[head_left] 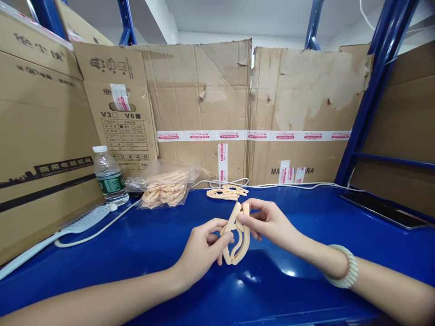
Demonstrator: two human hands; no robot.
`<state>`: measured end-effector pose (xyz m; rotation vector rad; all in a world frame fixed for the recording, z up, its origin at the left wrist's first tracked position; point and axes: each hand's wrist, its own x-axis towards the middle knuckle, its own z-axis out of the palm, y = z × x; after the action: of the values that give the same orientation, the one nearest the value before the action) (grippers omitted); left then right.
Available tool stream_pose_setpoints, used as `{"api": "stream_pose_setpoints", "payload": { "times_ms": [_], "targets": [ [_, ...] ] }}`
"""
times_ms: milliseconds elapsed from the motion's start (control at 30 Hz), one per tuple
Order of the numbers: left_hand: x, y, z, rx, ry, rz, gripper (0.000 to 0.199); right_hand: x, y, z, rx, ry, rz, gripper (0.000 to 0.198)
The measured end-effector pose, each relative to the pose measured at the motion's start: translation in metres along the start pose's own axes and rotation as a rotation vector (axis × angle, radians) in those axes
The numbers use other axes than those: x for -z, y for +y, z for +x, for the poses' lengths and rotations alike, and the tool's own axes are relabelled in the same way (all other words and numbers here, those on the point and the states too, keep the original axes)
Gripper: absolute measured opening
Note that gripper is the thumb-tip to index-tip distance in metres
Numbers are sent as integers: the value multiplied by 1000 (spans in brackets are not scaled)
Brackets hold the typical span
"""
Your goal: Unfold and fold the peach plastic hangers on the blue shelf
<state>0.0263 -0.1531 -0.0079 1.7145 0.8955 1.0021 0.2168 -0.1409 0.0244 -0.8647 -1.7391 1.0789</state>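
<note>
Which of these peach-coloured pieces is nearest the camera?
The piece held between the left hand and right hand; the loose pieces and the bagged pieces both lie farther back on the blue table.

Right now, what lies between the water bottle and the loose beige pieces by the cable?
In the head view, mainly a clear bag of beige pieces lies between bottle and loose pieces.

There are two hands (200, 244) (267, 222), one bottle (109, 179), one brush (89, 219).

Bright, soft light, white glare on the blue tabletop (306, 301) (wide-angle distortion toward the edges).
</note>
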Motion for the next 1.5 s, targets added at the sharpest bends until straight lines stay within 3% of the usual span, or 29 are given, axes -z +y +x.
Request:
{"api": "stream_pose_setpoints", "payload": {
  "times_ms": [267,433,700,1000,1167,1333,1500],
  "targets": [
    [24,-2,8,-66,131,2,28,34,14,7,-221,-35,19,39],
    [38,-7,20,-133,227,-21,27,46,29,14,-215,39,-76,42],
    [37,-13,21,-74,271,1,32,48,34,15,-215,106,254,38],
    [35,-7,13,-16,219,42,33,46,45,14,-352,126,410,35],
    [34,-6,8,-6,117,118,35,39,45,11,-402,73,417,35],
    [31,-5,7,-64,7,211,31,23,40,4,-372,-24,301,37],
    [24,1,6,-126,-103,314,31,17,38,1,-269,54,286,38]
  ]
}}
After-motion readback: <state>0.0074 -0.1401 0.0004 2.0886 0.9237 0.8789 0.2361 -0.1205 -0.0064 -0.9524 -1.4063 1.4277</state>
